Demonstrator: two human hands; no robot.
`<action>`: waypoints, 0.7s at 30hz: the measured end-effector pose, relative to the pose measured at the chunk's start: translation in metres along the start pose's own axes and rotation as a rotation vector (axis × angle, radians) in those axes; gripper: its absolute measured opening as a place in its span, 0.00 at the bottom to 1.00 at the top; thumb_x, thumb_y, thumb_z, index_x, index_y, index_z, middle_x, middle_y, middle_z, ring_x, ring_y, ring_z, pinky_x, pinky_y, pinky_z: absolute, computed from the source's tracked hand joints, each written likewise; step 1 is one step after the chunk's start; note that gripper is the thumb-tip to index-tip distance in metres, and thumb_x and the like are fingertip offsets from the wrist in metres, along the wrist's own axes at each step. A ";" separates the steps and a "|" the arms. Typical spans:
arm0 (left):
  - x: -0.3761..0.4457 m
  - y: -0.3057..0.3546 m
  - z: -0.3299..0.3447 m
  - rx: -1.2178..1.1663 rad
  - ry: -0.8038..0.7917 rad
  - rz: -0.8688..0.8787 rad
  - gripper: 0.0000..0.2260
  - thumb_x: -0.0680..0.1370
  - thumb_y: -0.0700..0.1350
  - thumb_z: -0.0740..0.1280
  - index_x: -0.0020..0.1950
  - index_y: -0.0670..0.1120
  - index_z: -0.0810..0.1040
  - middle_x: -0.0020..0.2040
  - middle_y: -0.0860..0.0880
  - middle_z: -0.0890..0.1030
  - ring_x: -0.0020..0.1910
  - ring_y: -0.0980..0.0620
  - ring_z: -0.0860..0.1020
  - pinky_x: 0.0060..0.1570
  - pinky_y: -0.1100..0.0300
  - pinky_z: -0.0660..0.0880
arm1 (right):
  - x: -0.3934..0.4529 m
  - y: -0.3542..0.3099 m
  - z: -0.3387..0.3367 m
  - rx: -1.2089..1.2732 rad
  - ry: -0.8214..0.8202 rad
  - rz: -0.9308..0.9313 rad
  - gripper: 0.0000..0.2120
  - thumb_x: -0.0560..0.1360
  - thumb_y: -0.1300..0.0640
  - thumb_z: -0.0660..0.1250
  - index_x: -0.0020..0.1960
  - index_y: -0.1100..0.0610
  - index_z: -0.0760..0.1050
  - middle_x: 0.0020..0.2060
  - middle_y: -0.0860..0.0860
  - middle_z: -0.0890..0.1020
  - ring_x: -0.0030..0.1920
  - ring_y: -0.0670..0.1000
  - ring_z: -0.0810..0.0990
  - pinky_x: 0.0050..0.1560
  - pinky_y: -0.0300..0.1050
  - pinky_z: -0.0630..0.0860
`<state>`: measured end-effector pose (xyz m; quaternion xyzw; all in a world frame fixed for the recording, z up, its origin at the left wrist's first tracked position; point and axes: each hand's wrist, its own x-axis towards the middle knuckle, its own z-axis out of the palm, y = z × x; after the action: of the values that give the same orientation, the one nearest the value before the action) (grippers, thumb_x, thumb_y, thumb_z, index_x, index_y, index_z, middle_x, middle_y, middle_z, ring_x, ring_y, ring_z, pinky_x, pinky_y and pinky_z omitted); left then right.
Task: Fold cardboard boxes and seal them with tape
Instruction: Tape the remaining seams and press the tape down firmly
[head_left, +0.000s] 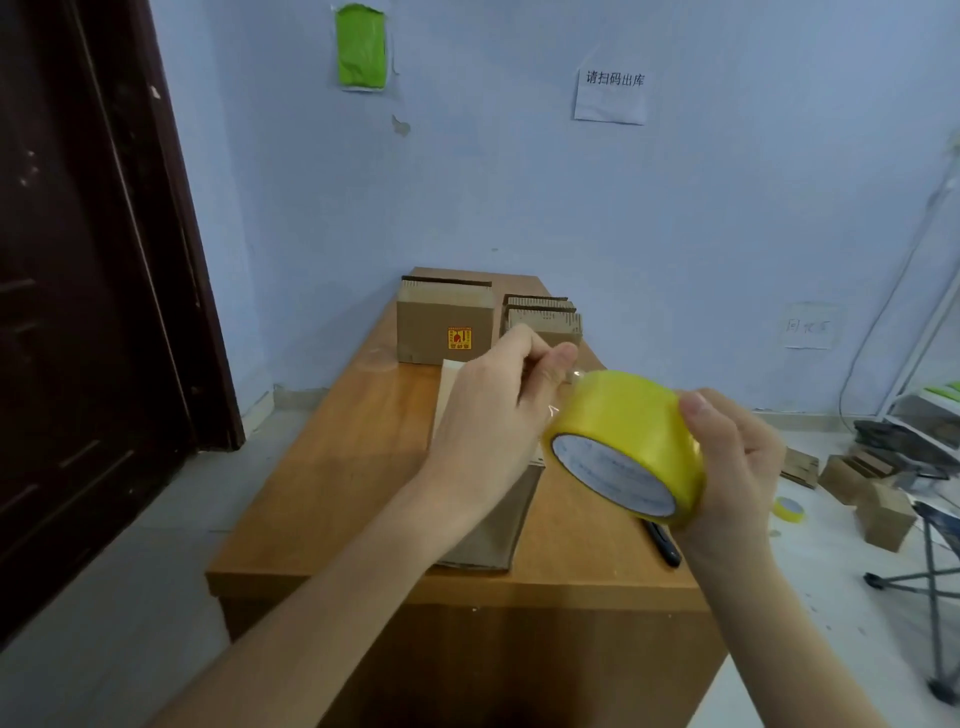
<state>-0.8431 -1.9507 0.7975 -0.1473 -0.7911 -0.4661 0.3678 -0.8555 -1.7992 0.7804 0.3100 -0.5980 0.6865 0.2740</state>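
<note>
Tape roll (626, 447): a glossy yellow ring with a white printed core, held in the air above the table, tilted so its open face looks toward the camera.
Right hand (737, 467): its grip is closed round the roll's far side, thumb on the yellow rim; the fingers behind the roll are hidden.
Left hand (493, 410): thumb and fingers pinch together at the roll's upper edge, on what looks like a clear, shiny tape end; the strip itself is hard to make out.
Table (332, 467): smooth, orange-brown wood with a faint sheen, long and narrow.
Flat cardboard (493, 525): matte brown sheet lying on the table under the left forearm, which covers much of it.
Upright cardboard stacks (444, 322): folded flat blanks standing on edge at the table's far end, ribbed edges on top; one bears a small yellow and red mark.
Dark pen-like object (662, 543): on the table beneath the right hand, partly hidden.
Small boxes (878, 506): brown, on the floor at right, blurred.
</note>
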 end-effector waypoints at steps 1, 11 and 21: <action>-0.003 0.000 -0.002 0.073 0.034 0.048 0.11 0.80 0.48 0.61 0.41 0.44 0.73 0.27 0.56 0.69 0.28 0.60 0.70 0.29 0.69 0.64 | 0.001 -0.003 0.002 -0.062 -0.031 -0.041 0.19 0.71 0.49 0.59 0.22 0.44 0.67 0.19 0.39 0.64 0.22 0.39 0.61 0.26 0.29 0.57; -0.015 -0.019 -0.034 0.279 0.174 -0.105 0.10 0.79 0.54 0.59 0.43 0.50 0.72 0.36 0.53 0.77 0.43 0.58 0.74 0.37 0.58 0.73 | 0.024 -0.022 0.010 -1.157 -0.482 0.073 0.30 0.75 0.36 0.48 0.22 0.54 0.56 0.18 0.46 0.59 0.19 0.46 0.59 0.22 0.36 0.54; -0.015 -0.040 -0.073 0.184 0.136 -0.340 0.13 0.78 0.51 0.63 0.39 0.45 0.77 0.26 0.54 0.73 0.25 0.60 0.70 0.32 0.62 0.67 | 0.014 0.002 -0.034 -0.195 -0.509 0.536 0.42 0.56 0.28 0.72 0.38 0.70 0.74 0.32 0.67 0.78 0.34 0.57 0.79 0.39 0.45 0.73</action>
<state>-0.8230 -2.0312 0.7829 0.0545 -0.8169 -0.4564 0.3484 -0.8692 -1.7654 0.7863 0.2757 -0.7691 0.5749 -0.0442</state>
